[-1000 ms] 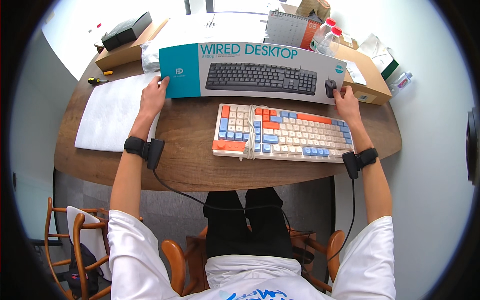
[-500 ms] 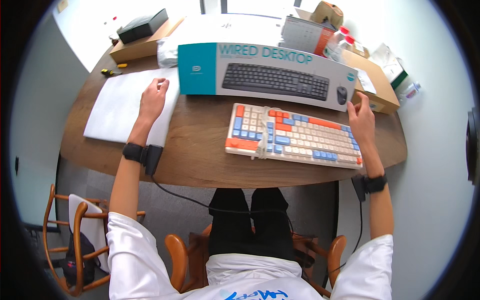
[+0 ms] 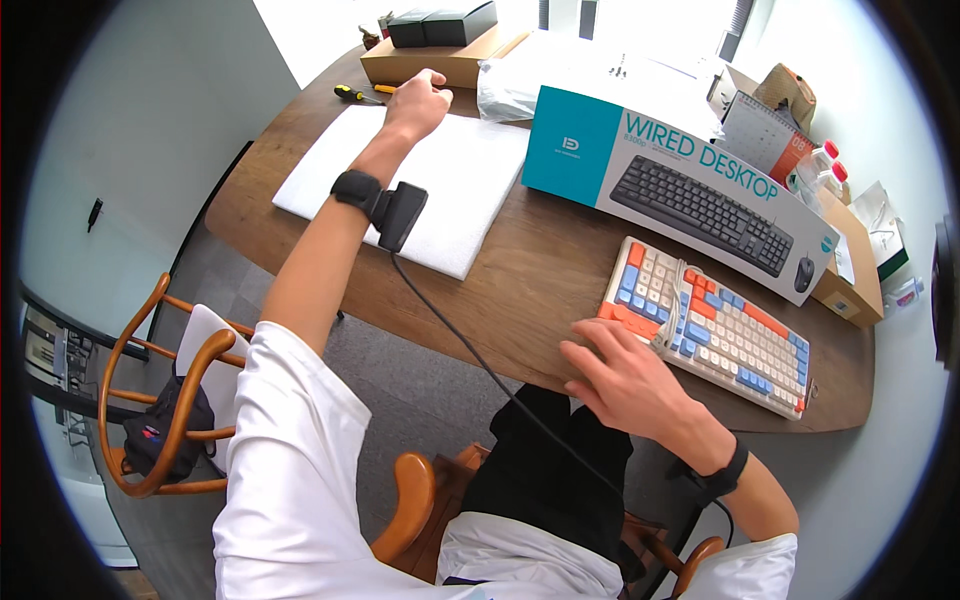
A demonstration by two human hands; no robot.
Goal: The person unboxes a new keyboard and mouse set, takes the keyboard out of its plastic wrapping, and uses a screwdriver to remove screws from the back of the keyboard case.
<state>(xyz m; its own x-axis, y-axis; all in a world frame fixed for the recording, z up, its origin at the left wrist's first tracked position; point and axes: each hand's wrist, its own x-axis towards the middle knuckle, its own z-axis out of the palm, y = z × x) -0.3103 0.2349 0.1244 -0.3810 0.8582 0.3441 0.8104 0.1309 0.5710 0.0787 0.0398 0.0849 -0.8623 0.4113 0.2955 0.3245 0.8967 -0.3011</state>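
My left hand (image 3: 418, 105) is over the far edge of a white foam sheet (image 3: 450, 200), its fingers loosely bent with a gap to the thumb and nothing visible in it. Close beside it lie a yellow-handled tool (image 3: 386, 89) and a yellow-and-black screwdriver (image 3: 350, 93). Fingers spread, my right hand (image 3: 640, 385) hovers by the near left corner of a keyboard (image 3: 725, 330) with cream, orange and blue keys; whether it touches is unclear. A whitish cable is bundled around the keyboard's left part. Behind it stands a long white-and-teal keyboard box (image 3: 570, 150).
Black boxes (image 3: 445, 25) rest on a brown carton (image 3: 430, 68) at the back. A clear plastic bag (image 3: 505, 92) is beside them. At the far right are a desk calendar (image 3: 765, 130), red-capped bottles (image 3: 815, 165) and another carton (image 3: 850, 290). A wooden chair (image 3: 165, 385) holds a dark bag.
The view has turned left. My left hand has moved to the foam's far edge near the tools. My right hand has left the right end of the box and come to the keyboard's left end.
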